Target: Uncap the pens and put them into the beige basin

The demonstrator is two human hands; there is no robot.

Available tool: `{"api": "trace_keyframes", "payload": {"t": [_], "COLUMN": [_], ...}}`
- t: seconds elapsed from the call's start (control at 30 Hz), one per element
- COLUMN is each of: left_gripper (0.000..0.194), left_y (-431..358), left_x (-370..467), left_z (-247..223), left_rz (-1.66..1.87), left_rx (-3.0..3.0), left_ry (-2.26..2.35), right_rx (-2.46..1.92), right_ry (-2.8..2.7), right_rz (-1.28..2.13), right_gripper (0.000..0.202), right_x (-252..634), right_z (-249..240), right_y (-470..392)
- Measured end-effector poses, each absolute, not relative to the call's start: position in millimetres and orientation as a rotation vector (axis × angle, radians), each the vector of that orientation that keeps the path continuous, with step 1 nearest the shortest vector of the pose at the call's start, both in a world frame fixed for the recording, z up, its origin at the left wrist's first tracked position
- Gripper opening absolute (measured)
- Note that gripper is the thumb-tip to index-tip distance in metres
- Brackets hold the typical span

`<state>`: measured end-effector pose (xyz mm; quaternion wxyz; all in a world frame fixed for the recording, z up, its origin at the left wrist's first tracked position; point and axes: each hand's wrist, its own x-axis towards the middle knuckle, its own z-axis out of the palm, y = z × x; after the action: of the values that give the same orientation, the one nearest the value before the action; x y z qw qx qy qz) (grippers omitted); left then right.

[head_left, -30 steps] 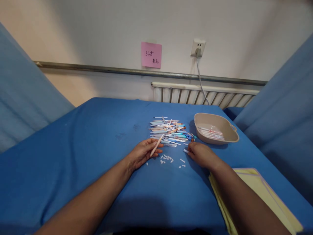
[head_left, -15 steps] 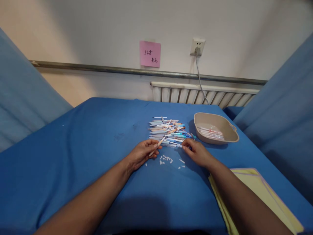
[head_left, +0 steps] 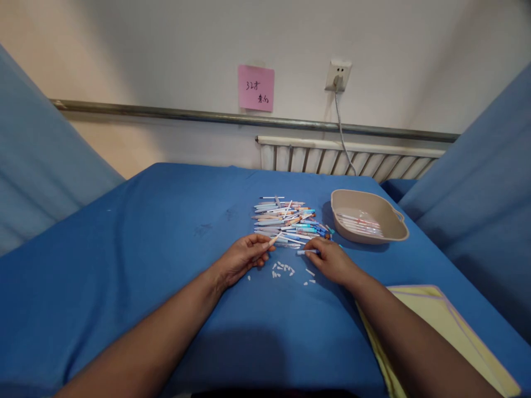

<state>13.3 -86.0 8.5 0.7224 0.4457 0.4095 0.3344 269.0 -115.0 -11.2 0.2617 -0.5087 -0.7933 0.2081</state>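
Between thumb and fingers, my left hand [head_left: 244, 255] pinches a slim pale orange-and-white pen part [head_left: 275, 239], its tip pointing up and right. My right hand [head_left: 329, 258] is closed on a white and blue pen piece [head_left: 306, 252], whose white end sticks out to the left. Just beyond both hands lies a heap of pens and thin white sticks [head_left: 286, 221] in grey, blue, orange and white. Nearer to me, several small white pieces [head_left: 283, 268] are scattered on the blue cloth [head_left: 232, 342].
A beige basket [head_left: 398, 229] holding several white and red pens in clear wrap stands right of the heap. A yellow cloth [head_left: 431, 320] lies under my right forearm. Behind are a radiator [head_left: 323, 157], a metal rail, a socket with a cable, and blue curtains at both sides.
My right hand has shifted slightly, and the white and blue piece now shows level in its fingers. My left hand has barely moved; less of its pen part's near end shows.
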Motion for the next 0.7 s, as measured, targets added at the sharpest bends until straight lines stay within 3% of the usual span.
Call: {"api": "trace_keyframes", "payload": {"t": [0.17, 0.47, 0.7], "left_gripper": [0.030, 0.030, 0.029], "left_y": [-83.4, -70.8, -73.4], "left_x": [5.6, -19.3, -16.2], "left_z": [11.5, 18.8, 19.2], "left_rz": [0.755, 1.093, 0.991], "left_rx": [1.171, 1.045, 1.108], "left_ry": [0.971, 1.092, 1.114], "right_rx": [-1.452, -1.472, -1.442], "right_ry": [-2.243, -2.280, -2.258], "right_rz": [0.522, 0.508, 0.512], "right_gripper": [0.011, 0.013, 0.010], "right_x": [274.4, 272.7, 268.7], "right_z": [-10.6, -10.8, -9.2], "right_y": [-115.6, -116.1, -117.0]}}
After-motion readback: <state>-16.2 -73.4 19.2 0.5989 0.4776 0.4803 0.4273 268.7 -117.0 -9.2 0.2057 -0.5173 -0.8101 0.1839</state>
